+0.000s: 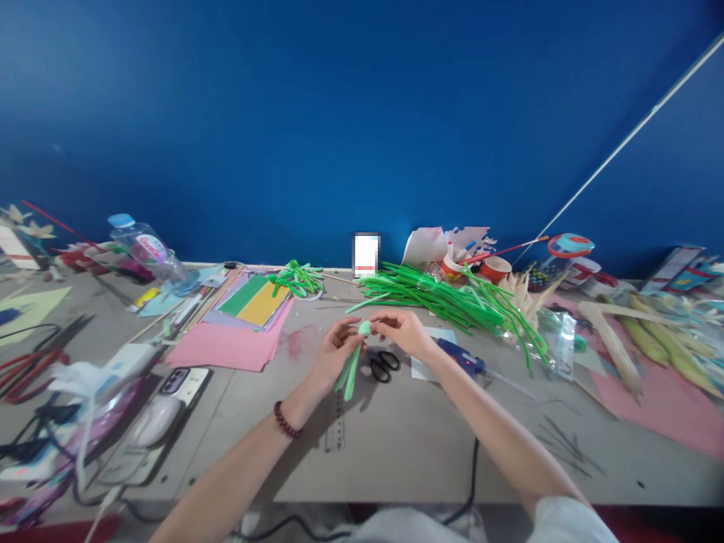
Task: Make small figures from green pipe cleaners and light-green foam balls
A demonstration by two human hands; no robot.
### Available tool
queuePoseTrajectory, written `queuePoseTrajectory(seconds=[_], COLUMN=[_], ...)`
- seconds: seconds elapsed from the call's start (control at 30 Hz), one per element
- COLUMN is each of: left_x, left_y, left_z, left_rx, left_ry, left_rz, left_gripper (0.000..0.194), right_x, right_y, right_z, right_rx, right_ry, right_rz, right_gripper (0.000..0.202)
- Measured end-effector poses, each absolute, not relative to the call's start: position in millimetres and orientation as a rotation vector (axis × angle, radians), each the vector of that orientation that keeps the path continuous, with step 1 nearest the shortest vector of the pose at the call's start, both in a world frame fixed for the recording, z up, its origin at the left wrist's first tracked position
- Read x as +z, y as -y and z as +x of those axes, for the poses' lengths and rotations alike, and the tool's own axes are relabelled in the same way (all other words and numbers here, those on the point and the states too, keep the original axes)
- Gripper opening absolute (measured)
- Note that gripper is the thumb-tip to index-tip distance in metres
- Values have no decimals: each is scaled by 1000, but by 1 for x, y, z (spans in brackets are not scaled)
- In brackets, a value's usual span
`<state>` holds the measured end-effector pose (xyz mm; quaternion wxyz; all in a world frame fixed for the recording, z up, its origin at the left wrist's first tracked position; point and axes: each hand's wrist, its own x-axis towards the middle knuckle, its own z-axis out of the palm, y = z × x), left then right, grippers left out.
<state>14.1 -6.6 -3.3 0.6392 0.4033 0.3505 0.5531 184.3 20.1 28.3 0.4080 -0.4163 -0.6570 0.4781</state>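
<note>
Over the middle of the table, my left hand [338,348] grips a small bunch of pale green pipe cleaners [351,373]. Their loose ends hang down towards me, and a pale, rounded clump shows at the top between my hands. My right hand [403,333] pinches at that clump from the right, its fingertips close to those of the left. Black-handled scissors [385,365] lie just below my right hand. A clear ruler [335,426] rests on the table beneath the hanging ends.
Behind my hands spreads a big pile of green pipe cleaners [430,294]. To the right lies a blue glue gun [461,356] with a dark cord. Coloured paper sheets [226,345], a phone [184,385] and a plastic bottle [148,245] occupy the left. Corn husks [650,339] lie far right.
</note>
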Motion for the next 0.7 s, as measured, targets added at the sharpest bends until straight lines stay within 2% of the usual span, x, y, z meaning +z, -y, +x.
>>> queuePoseTrajectory(seconds=[0.37,0.7], left_x=[0,3], left_y=[10,10], left_z=[15,15], left_rx=[1244,1240], left_ry=[-936,-920], left_rz=[884,904], left_gripper=[34,34], right_x=[37,30], right_y=[-5,-6], right_z=[176,174], right_rx=[723,648], right_ry=[1950,2027], right_rz=[-1069,-1022], right_gripper=[26,26])
